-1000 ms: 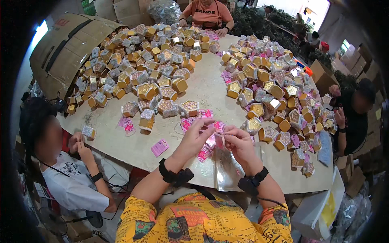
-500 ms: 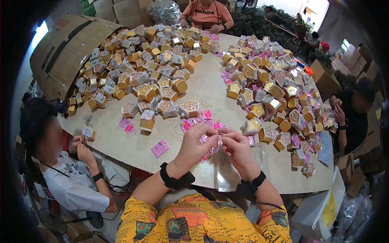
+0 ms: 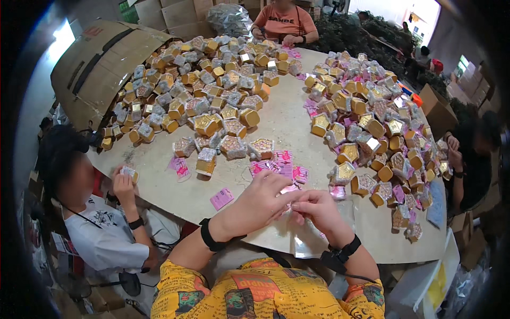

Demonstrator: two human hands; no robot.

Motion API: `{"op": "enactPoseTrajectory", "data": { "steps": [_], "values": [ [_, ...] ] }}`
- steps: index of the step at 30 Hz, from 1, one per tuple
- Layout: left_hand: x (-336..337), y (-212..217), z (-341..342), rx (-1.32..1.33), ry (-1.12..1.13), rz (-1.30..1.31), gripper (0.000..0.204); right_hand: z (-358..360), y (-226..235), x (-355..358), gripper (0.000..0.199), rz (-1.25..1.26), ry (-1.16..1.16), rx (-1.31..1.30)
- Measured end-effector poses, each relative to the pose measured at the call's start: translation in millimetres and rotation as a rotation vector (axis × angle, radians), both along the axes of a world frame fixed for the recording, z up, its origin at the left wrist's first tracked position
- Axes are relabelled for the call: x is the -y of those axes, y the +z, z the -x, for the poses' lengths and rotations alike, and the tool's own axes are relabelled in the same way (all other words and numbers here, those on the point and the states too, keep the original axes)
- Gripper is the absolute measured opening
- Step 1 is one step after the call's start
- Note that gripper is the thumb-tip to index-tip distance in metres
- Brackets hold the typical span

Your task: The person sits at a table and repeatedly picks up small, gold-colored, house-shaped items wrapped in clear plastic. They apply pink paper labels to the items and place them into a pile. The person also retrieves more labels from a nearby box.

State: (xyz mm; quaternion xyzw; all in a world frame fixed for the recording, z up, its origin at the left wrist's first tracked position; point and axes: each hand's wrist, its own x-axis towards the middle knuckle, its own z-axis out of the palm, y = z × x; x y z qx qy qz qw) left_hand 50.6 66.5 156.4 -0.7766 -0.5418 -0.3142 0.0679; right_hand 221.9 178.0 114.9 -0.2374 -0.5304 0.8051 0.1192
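My left hand and my right hand meet above the near edge of the table. Both are closed, with fingertips pinched together at one spot. What they grip is too small and too covered by the fingers to make out. Just beyond them lies a heap of pink printed cards, partly hidden by my left hand. A single pink card rests to the left of that hand. Under my right hand is a clear plastic sheet or bag. Several gold house-shaped ornaments with glittery white trim stand past the cards.
Large heaps of similar ornaments cover the table's far left and right, the left one spilling from a cardboard box. Co-workers sit at left, far side and right. A white bin stands at lower right.
My left hand has rolled over, its back now covering more of the fingers, and both hands stay together. The co-worker at left has picked up an ornament. The whole view has shifted slightly.
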Motion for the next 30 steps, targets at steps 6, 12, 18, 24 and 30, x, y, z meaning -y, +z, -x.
{"op": "enactPoseTrajectory", "data": {
  "steps": [6, 12, 18, 24, 30],
  "values": [
    [3.6, -2.6, 2.7, -0.078, -0.044, 0.075, 0.031, 0.8, 9.3, -4.4, 0.010, -0.154, 0.045, 0.092],
    [0.2, 1.3, -3.3, -0.182, -0.027, 0.014, 0.022, 1.5, 10.6, -11.1, 0.010, -0.180, 0.108, 0.175],
    [-1.1, -0.4, -0.1, -0.111, -0.060, 0.082, 0.015, -1.0, 10.5, -8.3, 0.011, -0.236, 0.071, 0.158],
    [-10.7, -22.8, 4.7, 0.459, -0.066, 0.241, 0.009, -3.1, 15.2, 5.5, 0.009, -0.795, -0.038, 0.096],
    [-20.8, -27.4, 4.6, 0.659, -0.062, 0.329, 0.008, -2.7, 14.1, 7.7, 0.012, -1.136, -0.157, 0.039]
  ]
}}
